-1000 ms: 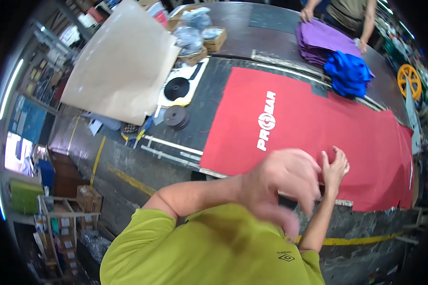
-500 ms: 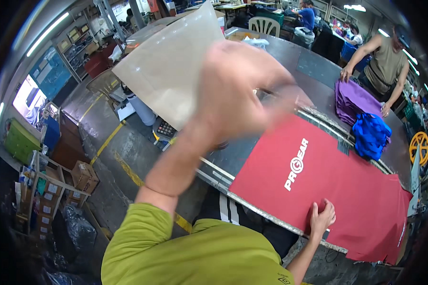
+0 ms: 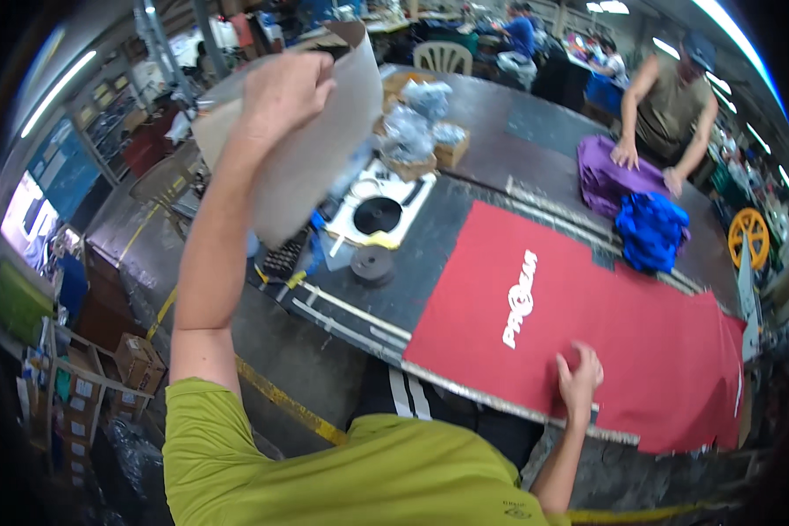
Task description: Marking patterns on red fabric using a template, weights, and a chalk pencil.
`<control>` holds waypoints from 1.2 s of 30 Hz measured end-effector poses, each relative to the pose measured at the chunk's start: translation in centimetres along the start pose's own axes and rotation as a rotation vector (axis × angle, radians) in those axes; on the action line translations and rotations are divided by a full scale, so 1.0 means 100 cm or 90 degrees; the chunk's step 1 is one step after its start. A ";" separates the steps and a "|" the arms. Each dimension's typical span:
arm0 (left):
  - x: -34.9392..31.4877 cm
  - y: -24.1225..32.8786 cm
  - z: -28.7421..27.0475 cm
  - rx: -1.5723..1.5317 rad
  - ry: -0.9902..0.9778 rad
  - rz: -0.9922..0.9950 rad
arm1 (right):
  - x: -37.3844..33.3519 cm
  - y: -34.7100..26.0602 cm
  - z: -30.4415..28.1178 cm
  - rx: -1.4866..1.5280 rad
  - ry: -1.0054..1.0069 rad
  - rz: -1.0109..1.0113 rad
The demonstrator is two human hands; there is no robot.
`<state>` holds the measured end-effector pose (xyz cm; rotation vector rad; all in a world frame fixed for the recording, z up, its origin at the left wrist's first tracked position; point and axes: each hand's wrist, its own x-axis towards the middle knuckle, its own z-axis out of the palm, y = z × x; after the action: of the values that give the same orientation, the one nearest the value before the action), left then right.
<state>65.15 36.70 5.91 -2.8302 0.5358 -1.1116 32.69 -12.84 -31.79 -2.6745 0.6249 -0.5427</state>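
My left hand (image 3: 285, 95) is raised over the table's left side, its fingers closed on a thin, translucent beige sheet (image 3: 320, 145). The sheet hangs bent beside and below the hand; the exact grip is partly hidden. Toward the table's near edge, my right hand (image 3: 579, 381) rests on red fabric (image 3: 482, 272), fingers apart and slightly bent, gripping nothing. The fabric lies spread flat, with a white printed logo (image 3: 521, 300) left of that hand. Its right end reaches the table's right side.
Across the table, a co-worker (image 3: 675, 105) has both hands on purple fabric (image 3: 600, 180) beside a blue fabric bundle (image 3: 653, 232). Left of the red fabric lie a dark round roll (image 3: 373, 265), a white board with a black disc (image 3: 378, 215) and plastic-wrapped items (image 3: 408, 131).
My left hand has swung left and farther away, taking the beige sheet along and uncovering the board, roll and wrapped items. My right hand stays on the red fabric.
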 end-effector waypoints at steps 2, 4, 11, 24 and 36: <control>-0.010 0.052 -0.034 -0.058 0.070 0.126 | 0.013 -0.022 -0.008 0.050 0.006 -0.091; -0.018 0.099 -0.066 -0.178 0.103 0.238 | 0.029 -0.044 -0.017 0.140 -0.015 -0.150; -0.053 0.191 -0.144 -0.641 0.003 0.334 | 0.068 -0.095 -0.021 0.549 -0.096 -0.058; -0.158 0.237 0.164 -1.213 -0.181 -0.352 | 0.019 0.005 -0.023 0.964 -0.214 0.414; -0.251 0.229 0.222 -0.439 -0.584 -0.210 | 0.004 0.107 -0.017 0.676 -0.021 0.336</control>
<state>56.09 22.05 -30.86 -3.5927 0.4024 0.5688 28.56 -22.45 -34.51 -1.4555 0.7190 -0.4789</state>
